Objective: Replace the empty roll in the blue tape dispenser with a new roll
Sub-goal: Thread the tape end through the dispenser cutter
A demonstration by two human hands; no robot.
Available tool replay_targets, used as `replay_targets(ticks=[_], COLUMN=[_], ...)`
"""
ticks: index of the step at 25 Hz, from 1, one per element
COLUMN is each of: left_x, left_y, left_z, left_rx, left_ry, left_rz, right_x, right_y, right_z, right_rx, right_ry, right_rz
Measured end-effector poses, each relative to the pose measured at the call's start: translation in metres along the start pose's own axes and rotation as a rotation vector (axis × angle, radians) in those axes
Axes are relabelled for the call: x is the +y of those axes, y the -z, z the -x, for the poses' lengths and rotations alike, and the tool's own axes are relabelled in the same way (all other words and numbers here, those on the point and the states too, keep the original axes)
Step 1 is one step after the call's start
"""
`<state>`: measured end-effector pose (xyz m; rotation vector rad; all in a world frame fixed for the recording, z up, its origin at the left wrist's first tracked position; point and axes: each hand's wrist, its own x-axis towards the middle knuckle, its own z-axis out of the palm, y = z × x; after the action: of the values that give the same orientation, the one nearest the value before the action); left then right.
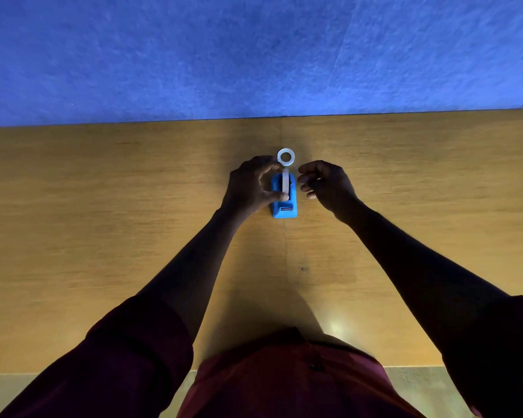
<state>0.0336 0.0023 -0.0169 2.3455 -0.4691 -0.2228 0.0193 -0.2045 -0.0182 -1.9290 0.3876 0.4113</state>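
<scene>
The blue tape dispenser (285, 206) stands on the wooden table (103, 236) in the middle of the view. A pale roll (285, 184) sits upright in its cradle, seen edge-on. My left hand (251, 188) pinches that roll between the thumb and fingers from the left side. A second white roll (286, 156) lies flat on the table just behind the dispenser. My right hand (323, 184) hovers just right of the dispenser with its fingers loosely curled, holding nothing.
A blue felt-like wall panel (254, 55) rises behind the table's far edge. The table's near edge runs in front of my dark red shirt (284, 381). A small dark spot (303, 269) marks the wood.
</scene>
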Motion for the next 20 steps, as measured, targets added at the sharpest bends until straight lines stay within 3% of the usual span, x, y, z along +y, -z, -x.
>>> replay_targets(ticks=[13, 20], left_x=[0.0, -0.003], left_y=[-0.012, -0.012], left_z=[-0.002, -0.004], left_rx=[-0.014, -0.056], left_ry=[0.062, 0.093], left_rz=[-0.107, -0.115], right_x=[0.002, -0.02], right_y=[0.002, -0.004], right_z=[0.005, 0.005], right_rx=[-0.003, 0.0], right_ry=[0.029, 0.263], right_rz=[0.038, 0.191])
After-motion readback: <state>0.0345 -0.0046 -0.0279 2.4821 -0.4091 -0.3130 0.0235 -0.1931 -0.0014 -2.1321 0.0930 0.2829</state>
